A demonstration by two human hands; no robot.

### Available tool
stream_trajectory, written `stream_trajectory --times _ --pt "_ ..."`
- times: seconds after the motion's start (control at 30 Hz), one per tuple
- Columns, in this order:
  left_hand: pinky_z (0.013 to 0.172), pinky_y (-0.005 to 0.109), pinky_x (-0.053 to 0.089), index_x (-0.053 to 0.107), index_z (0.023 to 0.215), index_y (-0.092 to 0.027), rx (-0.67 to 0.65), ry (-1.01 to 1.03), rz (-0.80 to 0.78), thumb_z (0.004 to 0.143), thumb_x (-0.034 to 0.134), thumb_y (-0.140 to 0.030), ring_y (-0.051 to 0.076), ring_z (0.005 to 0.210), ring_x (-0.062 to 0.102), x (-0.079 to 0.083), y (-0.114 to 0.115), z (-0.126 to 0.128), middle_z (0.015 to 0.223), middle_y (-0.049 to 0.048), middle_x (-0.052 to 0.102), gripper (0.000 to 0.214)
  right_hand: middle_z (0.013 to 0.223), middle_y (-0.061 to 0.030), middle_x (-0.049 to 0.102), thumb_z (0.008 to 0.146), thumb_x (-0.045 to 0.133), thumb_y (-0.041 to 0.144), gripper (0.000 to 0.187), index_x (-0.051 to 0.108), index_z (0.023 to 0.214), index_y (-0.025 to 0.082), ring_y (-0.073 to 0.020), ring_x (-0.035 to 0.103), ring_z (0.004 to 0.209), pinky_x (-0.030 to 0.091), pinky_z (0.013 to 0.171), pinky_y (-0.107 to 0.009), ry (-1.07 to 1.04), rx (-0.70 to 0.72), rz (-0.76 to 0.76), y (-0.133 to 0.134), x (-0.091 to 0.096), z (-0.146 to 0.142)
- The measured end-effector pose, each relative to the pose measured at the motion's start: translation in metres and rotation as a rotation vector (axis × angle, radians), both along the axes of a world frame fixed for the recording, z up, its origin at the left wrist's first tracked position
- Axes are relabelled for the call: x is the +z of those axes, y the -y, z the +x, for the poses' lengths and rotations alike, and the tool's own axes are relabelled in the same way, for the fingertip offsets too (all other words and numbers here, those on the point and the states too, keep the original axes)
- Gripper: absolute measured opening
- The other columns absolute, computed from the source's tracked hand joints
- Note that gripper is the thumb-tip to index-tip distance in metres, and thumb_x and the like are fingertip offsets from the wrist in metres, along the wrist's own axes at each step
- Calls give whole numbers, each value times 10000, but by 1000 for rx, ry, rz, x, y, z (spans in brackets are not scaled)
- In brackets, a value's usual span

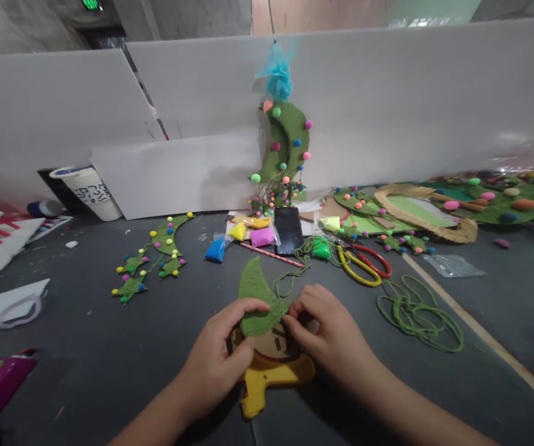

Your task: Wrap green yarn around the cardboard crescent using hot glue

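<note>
A green felt crescent (pixel 258 294) stands between my hands at the table's middle. My left hand (pixel 218 350) grips its left edge, the thumb below and the index finger across its face. At the crescent's right tip, my right hand (pixel 325 325) pinches with thumb and fingertips; any smaller thing in that pinch is hidden. Below the felt is a round brown cardboard piece (pixel 269 344) with dark marks, partly covered. A yellow glue gun (pixel 279 375) lies under and in front of it, close to both hands. Green cord (pixel 288 282) trails on the table just behind the crescent.
Red-and-yellow-handled scissors (pixel 360 272) and coiled green cord (pixel 418 319) lie right. Behind are a phone (pixel 288 230) and bags of coloured clay (pixel 261 236). A decorated crescent (pixel 290 139) hangs before white boards. Pompom-covered felt stars (pixel 132 263) lie left, near a paper cup (pixel 91 193).
</note>
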State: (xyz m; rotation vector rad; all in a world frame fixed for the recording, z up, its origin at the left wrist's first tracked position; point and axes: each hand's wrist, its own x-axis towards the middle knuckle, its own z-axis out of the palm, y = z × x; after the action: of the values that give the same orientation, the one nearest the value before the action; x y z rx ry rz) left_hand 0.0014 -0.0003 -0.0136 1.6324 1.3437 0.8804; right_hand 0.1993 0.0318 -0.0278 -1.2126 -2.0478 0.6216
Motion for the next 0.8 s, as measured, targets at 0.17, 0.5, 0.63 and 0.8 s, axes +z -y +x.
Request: stream_trajectory --times 0.17,0.5,0.63,0.8 --pt "863 290 470 634 1082 -243 -18 34 -16 721 476 -88 211 976 628 0 1 -1 1079 38 662 423 908 -58 606 785 565 118 167 509 647 193 -201 540 860 406 745 -312 -79 60 -85 -2 -2 0" --pt "873 280 452 588 1201 -296 48 299 -153 830 504 -162 194 1020 595 -5 -1 2 1165 24 632 404 697 -4 538 784 516 109 155 463 669 198 -169 497 690 357 642 -271 -86 1 -176 -1 1 0" --pt "854 277 459 576 1212 -301 58 406 -221 832 529 -183 189 999 603 -9 -3 3 1142 20 650 401 696 -5 534 781 518 114 153 457 669 198 -171 498 694 353 640 -271 -85 -14 -168 -1 -1 0" --pt "840 273 467 576 1182 -261 92 424 -229 794 557 -164 182 973 608 -9 -4 7 1096 36 660 401 683 -3 527 774 517 109 155 456 664 199 -169 493 680 347 628 -267 -81 -21 -157 -1 -1 -2"
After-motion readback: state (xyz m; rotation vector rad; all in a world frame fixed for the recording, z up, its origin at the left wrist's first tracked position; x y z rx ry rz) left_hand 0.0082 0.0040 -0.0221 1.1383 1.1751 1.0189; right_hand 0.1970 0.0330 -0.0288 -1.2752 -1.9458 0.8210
